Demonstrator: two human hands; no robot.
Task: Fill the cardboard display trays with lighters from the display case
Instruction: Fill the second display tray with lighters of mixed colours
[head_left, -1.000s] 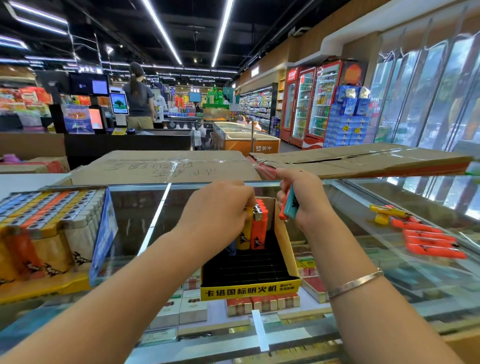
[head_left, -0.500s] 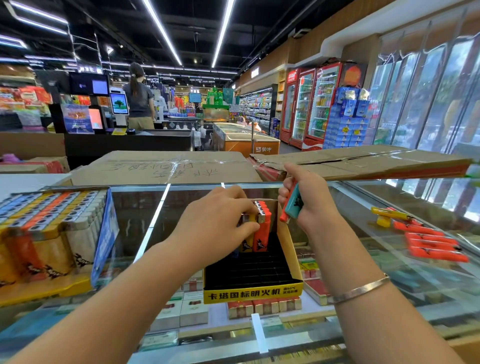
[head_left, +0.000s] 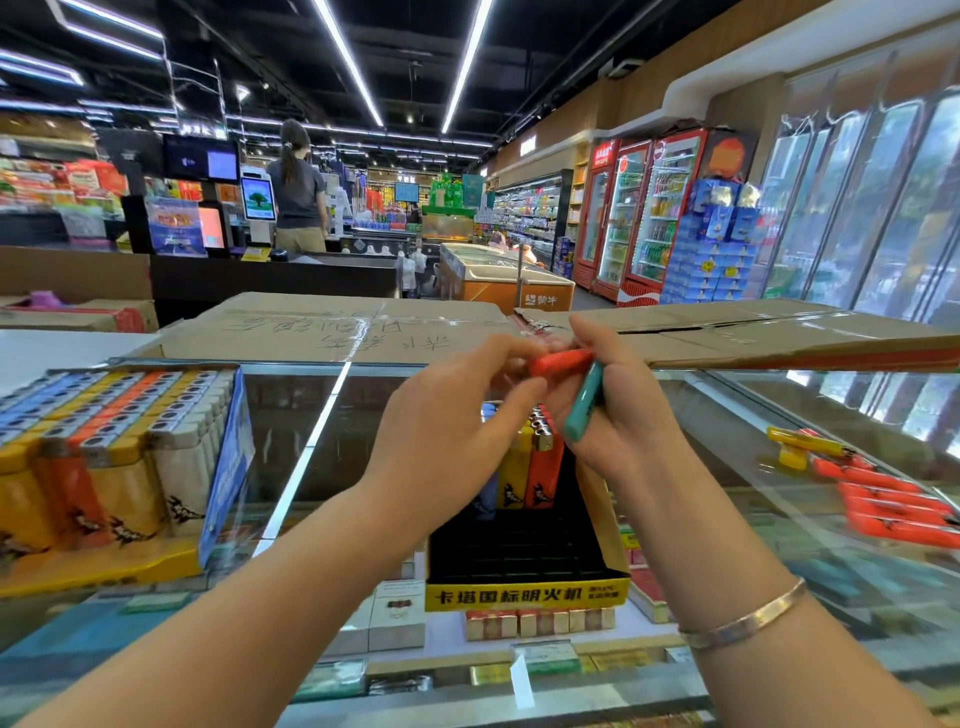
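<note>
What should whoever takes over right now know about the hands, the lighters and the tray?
Right hand holds a teal lighter. Left hand pinches an orange lighter that the right hand's fingers also touch, above the yellow-fronted tray.
Done: a few lighters stand in its back row.
Left: most slots are bare; loose lighters lie on the glass at right.

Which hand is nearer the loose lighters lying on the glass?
Right. The right hand is closer to the loose lighters; the left hand is farther, beyond the tray.
</note>
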